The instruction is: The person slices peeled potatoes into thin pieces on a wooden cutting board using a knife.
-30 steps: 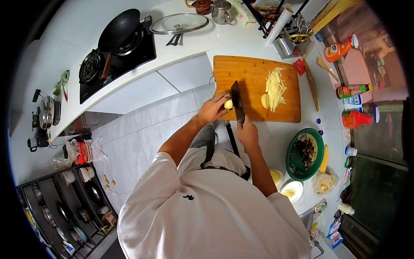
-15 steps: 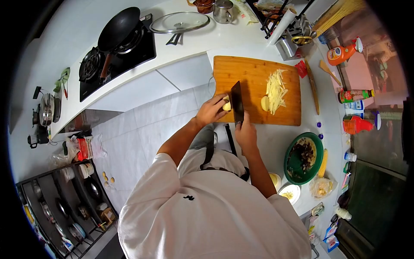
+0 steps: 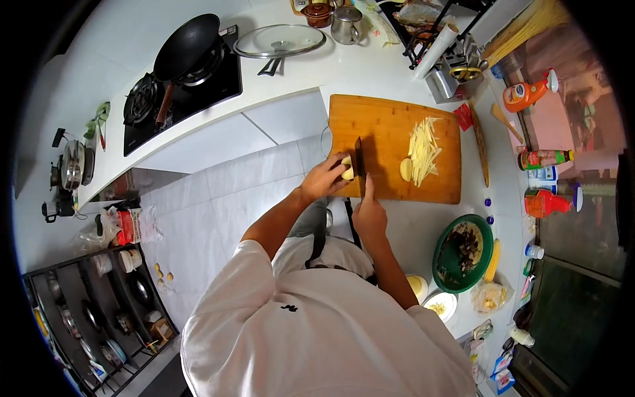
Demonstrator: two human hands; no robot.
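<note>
As my right hand [image 3: 370, 217] turns its gripped dark flat-metal cleaver [image 3: 360, 162] edge-on, seemingly cut-ready, my left hand [image 3: 321, 179] clasps a pale-yellow vegetable chunk [image 3: 348, 174]

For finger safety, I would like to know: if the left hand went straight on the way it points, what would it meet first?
Beyond the potato piece it holds, the left hand would probably meet the cleaver blade first, though one view leaves the exact gap unclear.
</note>
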